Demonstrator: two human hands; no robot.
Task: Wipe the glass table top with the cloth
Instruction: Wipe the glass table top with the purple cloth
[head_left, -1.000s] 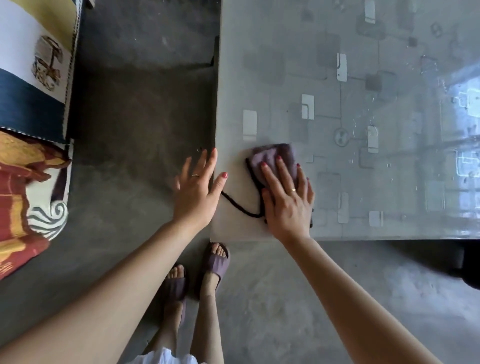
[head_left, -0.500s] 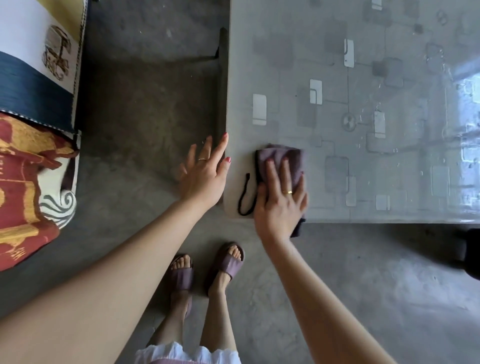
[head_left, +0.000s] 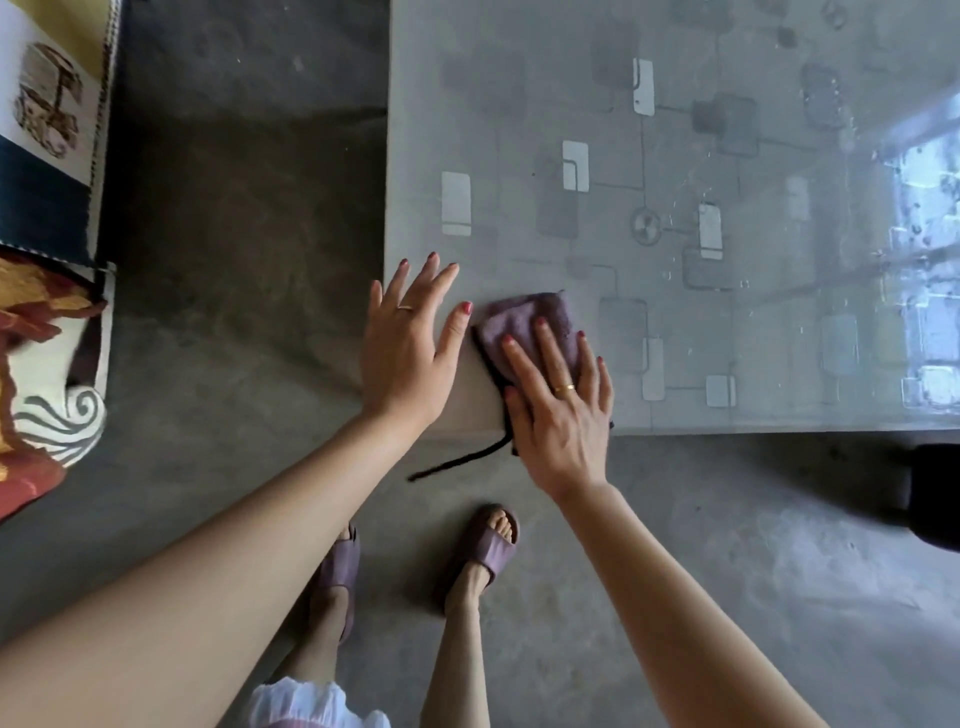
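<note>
The glass table top (head_left: 675, 156) fills the upper right of the head view, with a grey square pattern under the glass. A folded purple cloth (head_left: 519, 325) lies near the table's front left corner. My right hand (head_left: 558, 410) presses flat on the cloth, fingers spread, its heel at the front edge. A black cord (head_left: 457, 461) from the cloth hangs over that edge. My left hand (head_left: 410, 348) rests open on the left front corner of the table, beside the cloth, holding nothing.
Bare concrete floor (head_left: 234, 260) lies left of and in front of the table. A patterned cushion or sofa edge (head_left: 47, 260) is at the far left. My feet in purple sandals (head_left: 488, 545) stand just before the table. A dark object (head_left: 935, 493) sits at right.
My right hand slid the cloth toward the front edge, and the cord now hangs over it. My left hand has moved from beside the table onto its left corner.
</note>
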